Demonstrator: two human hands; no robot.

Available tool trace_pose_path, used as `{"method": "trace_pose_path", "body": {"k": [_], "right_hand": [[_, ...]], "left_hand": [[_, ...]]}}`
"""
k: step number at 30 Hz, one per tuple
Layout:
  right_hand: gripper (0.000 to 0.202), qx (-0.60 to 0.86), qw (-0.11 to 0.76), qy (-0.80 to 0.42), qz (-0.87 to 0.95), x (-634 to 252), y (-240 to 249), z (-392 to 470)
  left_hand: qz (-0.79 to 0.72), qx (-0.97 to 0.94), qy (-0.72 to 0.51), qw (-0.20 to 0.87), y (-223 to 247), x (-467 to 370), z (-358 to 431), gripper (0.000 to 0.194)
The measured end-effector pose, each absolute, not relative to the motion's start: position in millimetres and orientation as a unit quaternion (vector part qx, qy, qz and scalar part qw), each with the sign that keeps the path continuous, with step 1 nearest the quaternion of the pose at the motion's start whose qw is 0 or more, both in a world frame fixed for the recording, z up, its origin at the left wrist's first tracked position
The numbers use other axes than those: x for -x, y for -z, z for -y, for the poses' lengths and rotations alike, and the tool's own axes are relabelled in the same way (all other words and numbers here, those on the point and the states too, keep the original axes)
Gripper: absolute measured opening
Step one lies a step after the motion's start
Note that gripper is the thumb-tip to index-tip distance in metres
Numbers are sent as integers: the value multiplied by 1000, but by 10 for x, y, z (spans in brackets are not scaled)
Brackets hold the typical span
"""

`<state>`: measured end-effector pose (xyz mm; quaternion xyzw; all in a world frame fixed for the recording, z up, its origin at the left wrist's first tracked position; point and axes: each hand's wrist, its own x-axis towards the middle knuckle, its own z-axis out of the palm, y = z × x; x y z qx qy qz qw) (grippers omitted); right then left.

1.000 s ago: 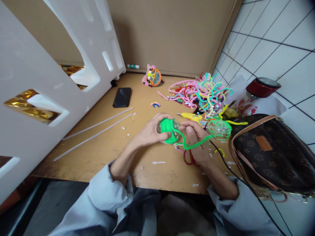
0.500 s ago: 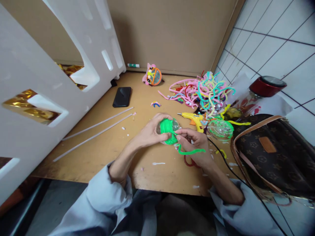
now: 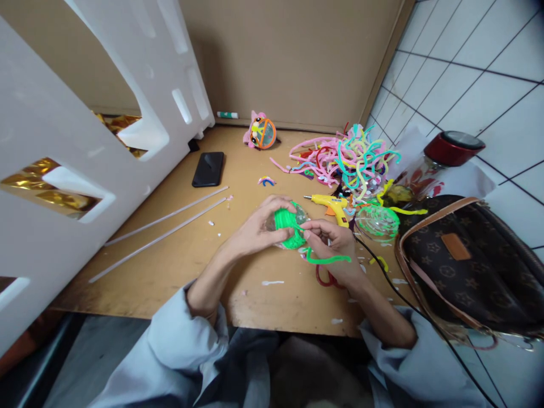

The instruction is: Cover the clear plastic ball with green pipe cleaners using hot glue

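A clear round object wrapped in bright green pipe cleaner (image 3: 285,222) is held above the table. My left hand (image 3: 258,226) grips it from the left, thumb across the green windings. On its right side my right hand (image 3: 334,243) pinches the green strand, and a loose green end (image 3: 329,260) hangs below the fingers. Red scissor handles (image 3: 325,277) lie partly hidden under my right hand. Just behind that hand is a yellow glue gun (image 3: 334,205), with a second clear and green piece (image 3: 378,221) to its right.
Tangled pipe cleaners (image 3: 357,158), a red-lidded bottle (image 3: 453,148) and a brown bag (image 3: 476,272) stand right. A phone (image 3: 208,169), two glue sticks (image 3: 161,241) and a white plastic frame (image 3: 161,102) are left. A decorated ball (image 3: 263,133) sits behind.
The whole view has shifted slightly. Both hands keep nearly the same hold on the green-wrapped object.
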<state>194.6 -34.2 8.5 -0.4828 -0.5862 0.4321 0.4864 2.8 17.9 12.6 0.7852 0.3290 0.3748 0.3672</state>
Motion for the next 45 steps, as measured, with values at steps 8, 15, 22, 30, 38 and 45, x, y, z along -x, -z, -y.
{"method": "trace_pose_path", "body": {"k": [8,15,22,30,38,45], "right_hand": [[19,478,488,-431,589,-1949,-71,334],[13,465,518,-367,618,-1931,-66,306],[11,477,505,-311,649,-1960,-57,317],[9,472,501,-283,668,-1963,-17,310],[11,461,481,-205,717,-1921,-48,393],[11,445,467,-162,747,-1921,-65,453]], "left_hand": [[-321,-773,-386,387,-96,-26,-189,33],[-309,-773,-399,384,-58,-29,-210,34],[-302,-771,-411,380,-24,-34,-232,26],[-296,-762,-429,384,12,-51,-224,24],[-313,-749,-453,370,-26,-114,-178,25],[-327,-746,-450,366,-67,-124,-157,24]]}}
